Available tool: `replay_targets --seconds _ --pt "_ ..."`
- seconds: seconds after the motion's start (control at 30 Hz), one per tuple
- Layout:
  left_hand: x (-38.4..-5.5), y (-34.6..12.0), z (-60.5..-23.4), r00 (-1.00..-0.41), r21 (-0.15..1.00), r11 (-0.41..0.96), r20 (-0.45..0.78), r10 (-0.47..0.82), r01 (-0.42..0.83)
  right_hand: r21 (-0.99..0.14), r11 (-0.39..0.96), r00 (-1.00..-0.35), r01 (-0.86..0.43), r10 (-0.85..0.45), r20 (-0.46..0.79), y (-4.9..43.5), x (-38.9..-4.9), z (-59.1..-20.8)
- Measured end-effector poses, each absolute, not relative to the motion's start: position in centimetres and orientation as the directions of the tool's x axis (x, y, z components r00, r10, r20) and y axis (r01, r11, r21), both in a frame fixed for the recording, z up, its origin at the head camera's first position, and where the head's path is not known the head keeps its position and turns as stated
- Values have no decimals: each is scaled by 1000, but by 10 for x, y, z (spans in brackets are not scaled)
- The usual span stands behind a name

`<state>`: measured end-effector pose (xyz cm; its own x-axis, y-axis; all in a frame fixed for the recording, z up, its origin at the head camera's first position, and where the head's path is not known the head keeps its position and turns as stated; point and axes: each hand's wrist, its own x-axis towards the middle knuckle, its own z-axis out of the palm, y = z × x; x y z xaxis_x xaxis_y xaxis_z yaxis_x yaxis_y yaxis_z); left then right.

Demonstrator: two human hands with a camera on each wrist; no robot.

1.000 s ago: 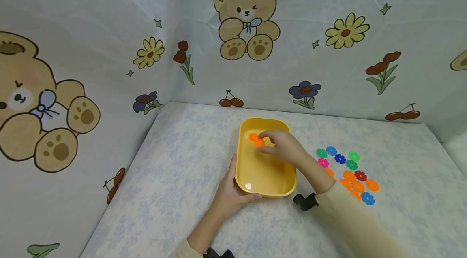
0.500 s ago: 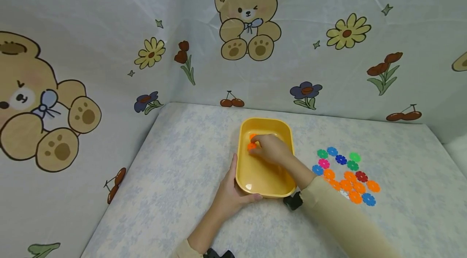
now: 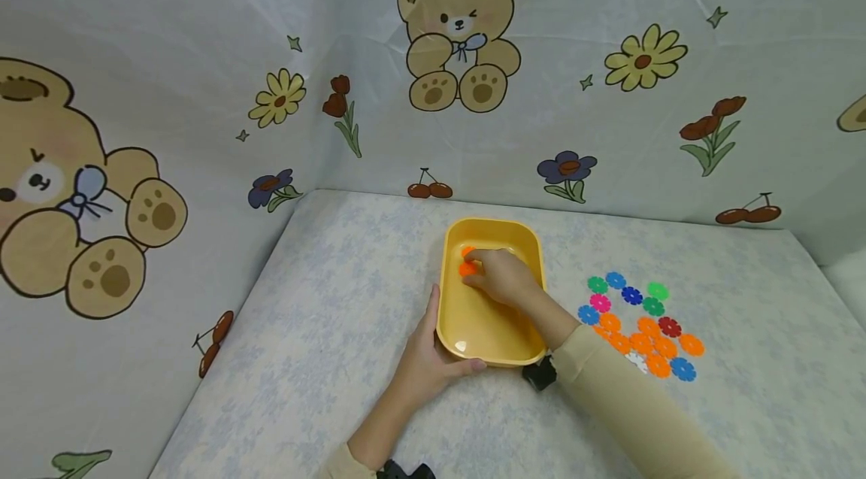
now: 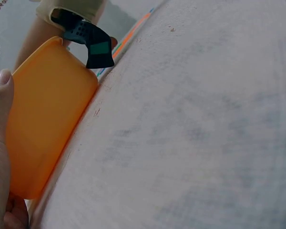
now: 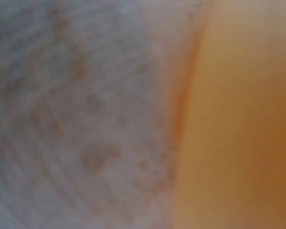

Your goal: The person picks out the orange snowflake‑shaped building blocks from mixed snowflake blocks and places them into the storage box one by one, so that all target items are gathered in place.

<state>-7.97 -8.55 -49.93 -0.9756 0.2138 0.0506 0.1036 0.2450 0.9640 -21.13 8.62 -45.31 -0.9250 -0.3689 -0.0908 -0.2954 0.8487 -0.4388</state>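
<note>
A yellow plastic tray (image 3: 490,336) stands on the table in the head view. My left hand (image 3: 425,362) grips its near left corner, thumb at the front rim and fingers along the left side. In the left wrist view the tray's outer wall (image 4: 50,114) shows beside the thumb. Inside the tray, my right hand (image 3: 504,276) pinches an orange snowflake disc (image 3: 467,269) between thumb and index finger. Just beyond it lies another orange disc (image 3: 467,251), partly covered by the index finger. The blurred right wrist view shows only the tray wall (image 5: 238,124) and tablecloth.
Right of the tray lie several loose snowflake discs, among them orange discs (image 3: 640,344), a dark blue disc (image 3: 632,295), a red disc (image 3: 670,326) and a pink disc (image 3: 600,303). A bear-printed cloth (image 3: 379,125) rises behind the table (image 3: 358,261).
My right hand has lowered into the tray and moved slightly left, its fingers closing on an orange disc, which shifted left and nearer. My left hand keeps its grip on the tray.
</note>
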Motion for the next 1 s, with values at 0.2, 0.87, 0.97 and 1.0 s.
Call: replay_targets --seconds 0.2,0.87,0.97,1.0 --pt "-80 -85 -498 -975 963 249 52 217 107 -441 847 -927 -297 -366 -77 87 -211 -454" --pt "-80 -86 -499 -973 967 233 53 227 107 -454 832 -928 -321 -371 -24 89 -208 -449" --pt "-80 -87 -499 -973 968 229 53 225 106 -486 817 -931 -310 -365 -20 93 -203 -440" --pt "-80 -87 -499 -973 968 228 52 224 104 -491 814 -931 -309 -364 -16 95 -201 -436"
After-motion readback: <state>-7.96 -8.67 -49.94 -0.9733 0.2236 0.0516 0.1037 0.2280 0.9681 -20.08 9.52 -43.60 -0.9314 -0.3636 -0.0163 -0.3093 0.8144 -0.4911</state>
